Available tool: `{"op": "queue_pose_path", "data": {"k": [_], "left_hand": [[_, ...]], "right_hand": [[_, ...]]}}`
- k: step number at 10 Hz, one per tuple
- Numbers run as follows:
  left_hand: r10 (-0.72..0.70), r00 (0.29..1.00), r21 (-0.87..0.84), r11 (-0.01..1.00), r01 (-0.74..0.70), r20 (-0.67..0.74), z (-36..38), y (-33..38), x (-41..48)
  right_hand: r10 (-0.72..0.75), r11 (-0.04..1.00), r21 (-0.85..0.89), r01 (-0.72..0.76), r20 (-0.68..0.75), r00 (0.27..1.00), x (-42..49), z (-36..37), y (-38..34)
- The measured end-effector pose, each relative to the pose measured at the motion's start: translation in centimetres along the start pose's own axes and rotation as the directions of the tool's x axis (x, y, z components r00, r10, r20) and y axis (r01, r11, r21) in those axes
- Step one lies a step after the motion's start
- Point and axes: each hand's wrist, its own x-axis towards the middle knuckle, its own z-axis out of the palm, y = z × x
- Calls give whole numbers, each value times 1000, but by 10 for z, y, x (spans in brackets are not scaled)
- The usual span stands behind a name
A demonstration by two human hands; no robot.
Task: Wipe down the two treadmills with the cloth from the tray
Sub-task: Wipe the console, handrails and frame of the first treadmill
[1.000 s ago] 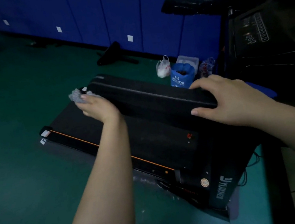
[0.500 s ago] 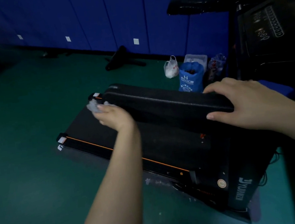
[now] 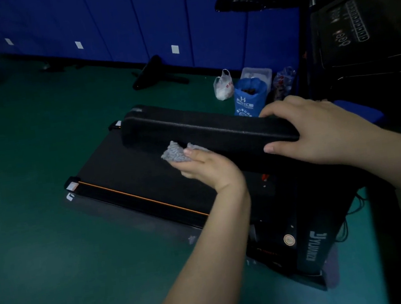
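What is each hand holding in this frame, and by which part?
The left hand holds the grey cloth by its near part, bunched under the fingers. The right hand grips the black bar at its near end.

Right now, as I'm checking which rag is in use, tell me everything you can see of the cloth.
The cloth is small and grey, and looks like nubby, textured fabric bunched into a crumpled wad. The left hand grips it, thumb on top, with most of it poking out beyond the fingers. It sits low over the black treadmill deck, just below the near face of the long padded bar. Whether it touches either cannot be told.
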Motion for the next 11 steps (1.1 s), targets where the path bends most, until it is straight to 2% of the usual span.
{"op": "queue_pose_path", "data": {"k": [2,3,4,5,6,7,8,9,10,11], "left_hand": [[22,997,-6,1000,-22,74,0,-23,-66],[-41,991,0,999,42,124,1,-32,-96],[-72,969,44,997,63,237,-7,-36,-127],[-49,941,93,996,19,336,-19,-44,-138],[-64,928,109,994,26,367,-30,-48,-121],[-39,972,80,997,21,230,-46,-34,-98],[186,982,0,983,-186,30,-56,10,-68],[572,816,5,819,-574,83,-50,63,-31],[683,503,267,428,-863,529,-28,74,-9],[551,321,423,-66,-904,770,-16,51,-6]], "right_hand": [[-7,1000,-4,7,-4,1000,0,2,3],[-21,1000,2,21,-11,1000,2,3,7],[-35,999,21,36,-12,999,3,3,8],[-49,999,20,49,-20,999,3,3,8],[-53,998,20,54,-24,998,3,2,8],[-61,998,15,62,-31,998,3,2,8],[-65,998,5,65,-19,998,2,2,8],[-65,998,8,65,-25,998,2,2,8],[-54,999,4,54,-37,998,2,2,6],[-49,999,-13,48,-51,998,0,1,3]]}}
